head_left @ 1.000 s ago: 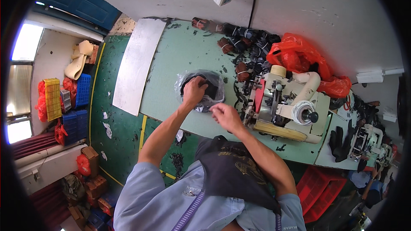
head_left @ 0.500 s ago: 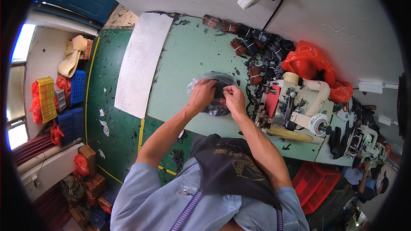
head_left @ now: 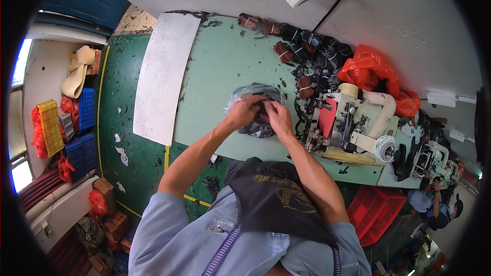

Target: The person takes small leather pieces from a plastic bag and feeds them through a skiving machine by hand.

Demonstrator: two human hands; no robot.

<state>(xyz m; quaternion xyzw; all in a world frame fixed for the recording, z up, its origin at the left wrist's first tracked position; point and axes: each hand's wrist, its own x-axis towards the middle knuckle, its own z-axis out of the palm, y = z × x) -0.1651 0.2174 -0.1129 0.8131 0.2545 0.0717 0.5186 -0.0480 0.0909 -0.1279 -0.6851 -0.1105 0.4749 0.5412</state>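
Note:
A clear plastic bag with dark pieces inside lies on the pale green tabletop in front of me. My left hand comes over the bag from the left, its fingers bent together on the plastic. From the right, my right hand pinches the bag near its middle. The fingertips of both hands nearly meet there. Fingers and folds of plastic partly cover the dark contents, so their exact kind cannot be made out.
Right of the bag stands a cream sewing-type machine. Behind it lie banded dark and brown bundles and a red plastic bag. A white board spans the table's left end. A red crate is below; another person is at far right.
My hands stay at the bag. The left fingers have shifted slightly right, closer to the right fingertips, and the right hand has closed in a little. The view has shifted slightly.

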